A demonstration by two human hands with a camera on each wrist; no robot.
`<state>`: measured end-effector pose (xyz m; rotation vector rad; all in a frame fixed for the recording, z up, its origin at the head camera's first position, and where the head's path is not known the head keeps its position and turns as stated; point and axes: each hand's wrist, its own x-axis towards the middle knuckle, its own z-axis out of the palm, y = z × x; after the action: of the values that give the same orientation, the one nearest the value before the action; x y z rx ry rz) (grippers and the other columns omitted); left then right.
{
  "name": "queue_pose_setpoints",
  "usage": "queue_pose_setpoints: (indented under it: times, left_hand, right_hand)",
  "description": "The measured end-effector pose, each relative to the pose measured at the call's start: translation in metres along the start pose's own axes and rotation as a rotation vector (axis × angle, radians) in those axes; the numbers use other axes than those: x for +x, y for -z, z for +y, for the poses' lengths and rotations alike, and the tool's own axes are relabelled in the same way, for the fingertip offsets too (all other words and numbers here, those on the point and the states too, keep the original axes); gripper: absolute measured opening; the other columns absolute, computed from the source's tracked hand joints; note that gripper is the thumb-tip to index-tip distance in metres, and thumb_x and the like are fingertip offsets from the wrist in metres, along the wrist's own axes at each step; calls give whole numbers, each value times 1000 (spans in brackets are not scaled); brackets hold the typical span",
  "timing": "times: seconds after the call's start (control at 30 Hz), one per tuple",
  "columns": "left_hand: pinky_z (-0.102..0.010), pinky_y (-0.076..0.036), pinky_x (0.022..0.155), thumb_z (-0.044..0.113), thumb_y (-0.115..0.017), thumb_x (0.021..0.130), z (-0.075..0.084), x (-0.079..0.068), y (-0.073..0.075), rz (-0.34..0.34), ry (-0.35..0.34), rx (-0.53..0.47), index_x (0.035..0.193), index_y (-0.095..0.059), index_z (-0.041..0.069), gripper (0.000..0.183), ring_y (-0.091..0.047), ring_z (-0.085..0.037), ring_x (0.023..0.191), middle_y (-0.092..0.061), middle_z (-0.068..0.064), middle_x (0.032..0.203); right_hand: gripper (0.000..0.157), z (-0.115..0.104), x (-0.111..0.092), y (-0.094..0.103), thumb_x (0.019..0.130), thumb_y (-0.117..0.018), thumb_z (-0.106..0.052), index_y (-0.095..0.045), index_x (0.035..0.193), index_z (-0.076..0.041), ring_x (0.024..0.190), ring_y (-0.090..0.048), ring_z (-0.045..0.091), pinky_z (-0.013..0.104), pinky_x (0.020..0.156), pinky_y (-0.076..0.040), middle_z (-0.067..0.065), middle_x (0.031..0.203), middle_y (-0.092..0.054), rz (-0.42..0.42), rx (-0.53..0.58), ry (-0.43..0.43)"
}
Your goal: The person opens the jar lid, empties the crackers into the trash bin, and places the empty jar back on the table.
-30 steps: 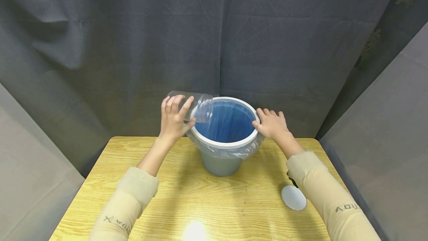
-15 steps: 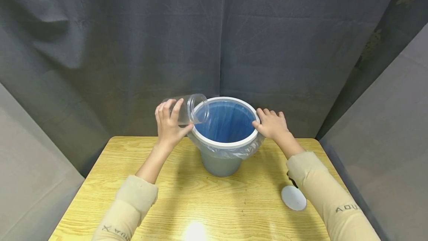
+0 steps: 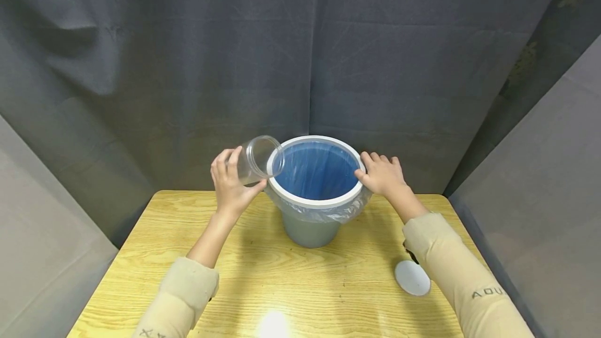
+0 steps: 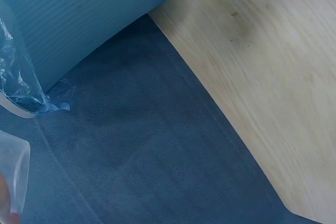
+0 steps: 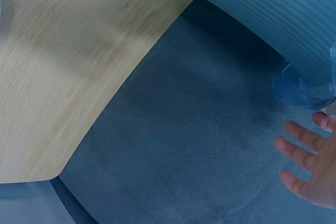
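In the head view my left hand (image 3: 230, 184) grips a clear plastic jar (image 3: 253, 159) from the left, thumb below and fingers over its side. Without a lid, the jar lies tilted, its wide mouth at the left rim of a grey trash bin (image 3: 311, 231). A clear liner bag (image 3: 324, 214) folds over the white rim, and the inside looks blue. My right hand (image 3: 384, 175) rests on the bin's right rim, its fingers spread and fairly straight in the right wrist view. Part of the jar (image 4: 13, 166) shows at the left wrist view's edge.
The bin stands near the back edge of a wooden table (image 3: 281, 286). A round white lid (image 3: 412, 277) lies on the table beside the right forearm. Grey curtains (image 3: 399, 67) hang behind the table and at both sides.
My left hand has moved left and slightly down with the jar, drawing its mouth back from over the bin to the left rim. The right hand and bin have stayed in place.
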<state>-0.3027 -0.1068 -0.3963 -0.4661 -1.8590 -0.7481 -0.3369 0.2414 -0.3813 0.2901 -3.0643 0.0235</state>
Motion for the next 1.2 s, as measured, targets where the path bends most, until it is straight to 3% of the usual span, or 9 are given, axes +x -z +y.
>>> queue_pose_setpoints:
  times: [0.87, 1.2]
  left_hand:
    - [-45, -34, 85, 32, -78, 54, -5, -37, 9, 46, 51, -70, 120, -45, -2, 82, -40, -37, 102, -44, -22, 108]
    - [-42, -37, 84, 25, -80, 50, 0, -54, 17, 50, 89, -100, 120, -45, -3, 82, -39, -37, 102, -43, -23, 109]
  right_hand:
    - [57, 0, 0, -1, 92, -36, -43, -31, 136, -7, 118, -39, 41, 66, 98, -22, 20, 132, -41, 5, 10, -6]
    - [59, -2, 0, 1, 93, -35, -44, -29, 138, -6, 120, -37, 41, 66, 99, -20, 20, 134, -39, -10, 10, -6]
